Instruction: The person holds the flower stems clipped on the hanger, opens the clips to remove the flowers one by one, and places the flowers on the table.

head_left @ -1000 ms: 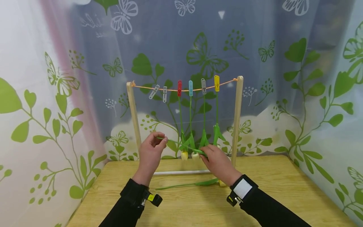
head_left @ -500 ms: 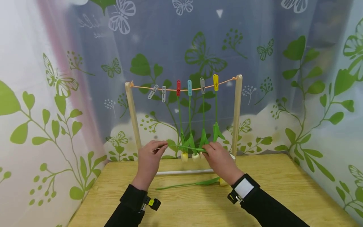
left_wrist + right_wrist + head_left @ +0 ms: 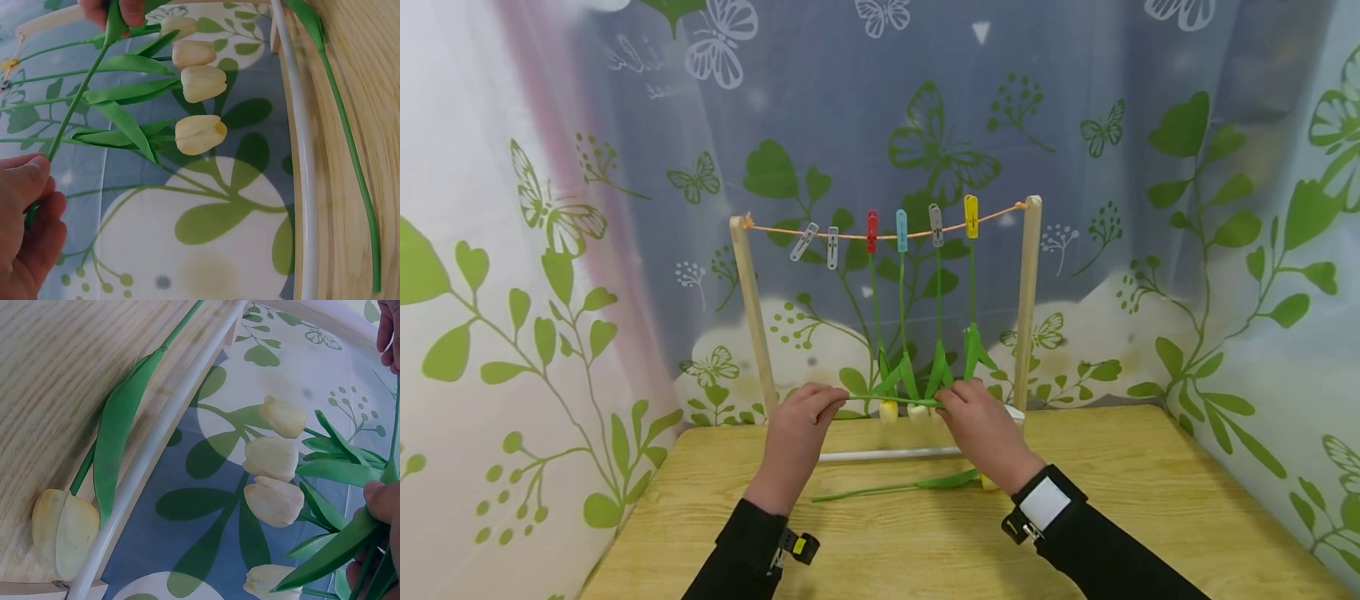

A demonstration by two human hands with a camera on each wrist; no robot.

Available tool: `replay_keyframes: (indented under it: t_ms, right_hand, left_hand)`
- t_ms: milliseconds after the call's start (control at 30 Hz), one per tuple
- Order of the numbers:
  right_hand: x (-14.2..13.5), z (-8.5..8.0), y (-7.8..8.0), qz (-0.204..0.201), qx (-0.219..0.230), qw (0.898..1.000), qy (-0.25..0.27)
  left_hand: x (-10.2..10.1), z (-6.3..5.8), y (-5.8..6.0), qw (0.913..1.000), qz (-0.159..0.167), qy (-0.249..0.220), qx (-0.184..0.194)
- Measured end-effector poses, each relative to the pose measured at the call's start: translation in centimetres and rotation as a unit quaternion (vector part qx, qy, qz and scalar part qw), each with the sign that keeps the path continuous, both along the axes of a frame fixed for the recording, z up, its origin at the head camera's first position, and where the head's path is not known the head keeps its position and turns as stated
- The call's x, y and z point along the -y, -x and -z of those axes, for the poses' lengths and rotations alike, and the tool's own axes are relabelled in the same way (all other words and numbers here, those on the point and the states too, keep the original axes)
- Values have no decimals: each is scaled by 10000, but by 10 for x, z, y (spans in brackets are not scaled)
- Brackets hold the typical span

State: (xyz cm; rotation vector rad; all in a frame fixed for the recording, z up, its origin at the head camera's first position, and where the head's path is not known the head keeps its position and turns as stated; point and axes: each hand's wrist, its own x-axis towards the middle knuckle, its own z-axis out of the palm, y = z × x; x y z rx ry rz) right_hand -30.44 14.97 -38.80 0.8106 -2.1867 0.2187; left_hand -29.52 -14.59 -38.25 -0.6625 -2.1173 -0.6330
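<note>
My left hand (image 3: 797, 433) pinches the bare end of an artificial tulip's green stem (image 3: 78, 97). My right hand (image 3: 985, 425) grips the same tulip (image 3: 337, 553) around its leaves; its bloom is hidden in the views. The stem lies nearly level between both hands, in front of the hanging flowers. Behind it, several pale tulips (image 3: 203, 84) hang blooms-down from an orange cord (image 3: 850, 237). Red (image 3: 872, 232), light blue (image 3: 902, 231), grey (image 3: 936, 226) and yellow (image 3: 972, 217) clothespins hold their stems.
Two grey clothespins, a tilted one (image 3: 804, 242) and a straighter one (image 3: 832, 247), sit on the cord's left part without flowers. Wooden posts (image 3: 1028, 308) and a white bottom bar (image 3: 887, 455) frame the cord. Another tulip (image 3: 65, 534) lies on the table (image 3: 880, 550) in front.
My left hand has come down, bringing the tulip's stem from a slant to nearly level. My right hand has shifted only slightly on the tulip.
</note>
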Motion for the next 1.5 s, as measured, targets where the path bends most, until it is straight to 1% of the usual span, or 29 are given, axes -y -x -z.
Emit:
replay_keyframes:
  t_ms: [200, 300, 367, 567, 800, 967, 1133, 1400, 1500]
  right_hand:
    - [2, 4, -1, -6, -10, 10000, -8]
    - [4, 6, -2, 2, -9, 10000, -24]
    - [5, 7, -2, 14, 14, 10000, -15]
    - [8, 13, -2, 19, 58, 10000, 67]
    - [9, 16, -2, 63, 86, 9999, 79]
    - [10, 19, 0, 30, 134, 9998, 163]
    - [11, 22, -1, -49, 109, 9997, 220]
    - [12, 27, 0, -38, 102, 9996, 257]
    - [13, 30, 0, -44, 113, 9996, 266]
  left_hand:
    - [1, 2, -4, 9974, -286, 630, -185]
    - [1, 5, -5, 9960, -292, 829, -183]
    - [1, 6, -5, 9957, -277, 873, -136]
    - [0, 11, -4, 9951, -360, 912, -93]
    - [0, 11, -5, 9959, -293, 856, -89]
    - [-1, 12, -5, 9953, -416, 867, -92]
    - [0, 15, -6, 9953, -472, 839, -70]
    - [1, 20, -7, 9956, -464, 817, -9]
    - [1, 23, -6, 9951, -511, 843, 67]
